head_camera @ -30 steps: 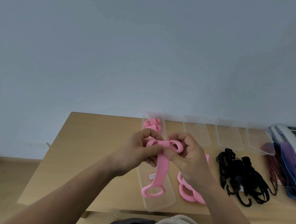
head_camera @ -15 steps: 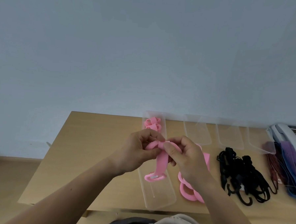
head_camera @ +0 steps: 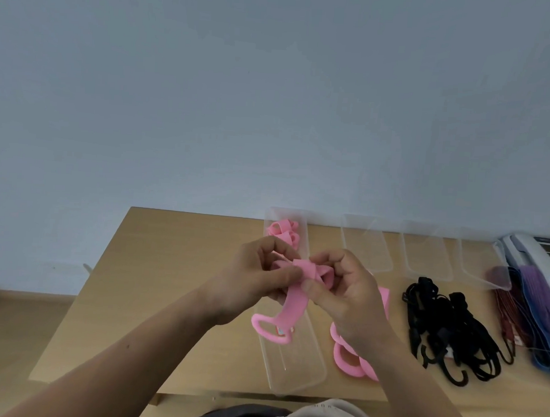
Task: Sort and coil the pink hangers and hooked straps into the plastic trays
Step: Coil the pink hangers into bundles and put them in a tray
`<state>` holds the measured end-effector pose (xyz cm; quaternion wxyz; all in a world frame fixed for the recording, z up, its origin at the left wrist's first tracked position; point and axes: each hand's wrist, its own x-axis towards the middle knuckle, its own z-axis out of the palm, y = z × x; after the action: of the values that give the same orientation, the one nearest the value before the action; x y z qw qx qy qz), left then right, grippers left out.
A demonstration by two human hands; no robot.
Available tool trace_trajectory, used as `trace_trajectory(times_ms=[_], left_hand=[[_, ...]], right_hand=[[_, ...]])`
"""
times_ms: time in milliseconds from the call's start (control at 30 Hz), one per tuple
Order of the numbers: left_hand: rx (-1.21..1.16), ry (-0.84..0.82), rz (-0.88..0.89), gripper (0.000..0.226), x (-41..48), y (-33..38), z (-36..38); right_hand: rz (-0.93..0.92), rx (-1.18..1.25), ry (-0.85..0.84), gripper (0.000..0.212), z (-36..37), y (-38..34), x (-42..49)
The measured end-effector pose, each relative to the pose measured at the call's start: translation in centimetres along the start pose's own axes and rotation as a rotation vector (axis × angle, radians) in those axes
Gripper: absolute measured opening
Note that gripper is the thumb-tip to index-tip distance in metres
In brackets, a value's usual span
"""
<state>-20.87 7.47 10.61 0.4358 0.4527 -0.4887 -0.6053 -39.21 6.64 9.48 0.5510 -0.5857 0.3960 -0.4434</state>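
Above the leftmost clear tray [head_camera: 303, 378] I hold a pink hanger strap [head_camera: 292, 305]. My left hand [head_camera: 257, 277] and my right hand [head_camera: 342, 288] both pinch its folded upper end, which is wound into a loop. Its lower end with the oval handle hangs down over the tray. A coiled pink hanger [head_camera: 283, 232] lies at the far end of that tray. More pink hangers [head_camera: 350, 359] lie on the table right of the tray, partly hidden by my right forearm. Black hooked straps [head_camera: 446, 325] sit in a heap further right.
Three clear trays [head_camera: 365, 245] stand in a row along the back of the wooden table [head_camera: 155, 281]. Dark red, blue and purple straps [head_camera: 530, 304] lie at the right edge beside a white telephone [head_camera: 532, 253]. The wall rises behind the table.
The hanging end of the pink strap has shortened and swung left as more of it was wound around the top between my fingers. Both hands stayed at the same spot.
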Motion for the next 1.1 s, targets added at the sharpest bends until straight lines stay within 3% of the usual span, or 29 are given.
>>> trace_trajectory(times_ms=[200,367,533,667,800,1100], left_hand=[[-0.025,-0.023,0.073,0.021,0.1,0.0,-0.2],[0.007,-0.018,0.091,0.020,0.2,-0.1,-0.2],[0.024,0.014,-0.003,0.035,0.4,-0.2,-0.4],[0.106,-0.059,-0.085,0.033,0.6,0.1,-0.8],[0.089,-0.102,-0.141,0.034,0.6,0.3,-1.0],[-0.017,-0.038,-0.134,0.034,0.6,0.2,-0.6]], right_hand=[[0.070,0.097,-0.007,0.026,-0.3,-0.7,0.4],[0.158,0.076,0.025,0.040,-0.2,-0.5,0.8],[0.095,0.010,0.047,0.024,-0.3,-0.3,0.8],[0.070,0.025,0.052,0.033,-0.4,-0.4,0.8],[0.063,0.036,0.003,0.014,-0.5,-0.2,0.8],[0.037,0.029,-0.071,0.028,-0.8,0.3,0.7]])
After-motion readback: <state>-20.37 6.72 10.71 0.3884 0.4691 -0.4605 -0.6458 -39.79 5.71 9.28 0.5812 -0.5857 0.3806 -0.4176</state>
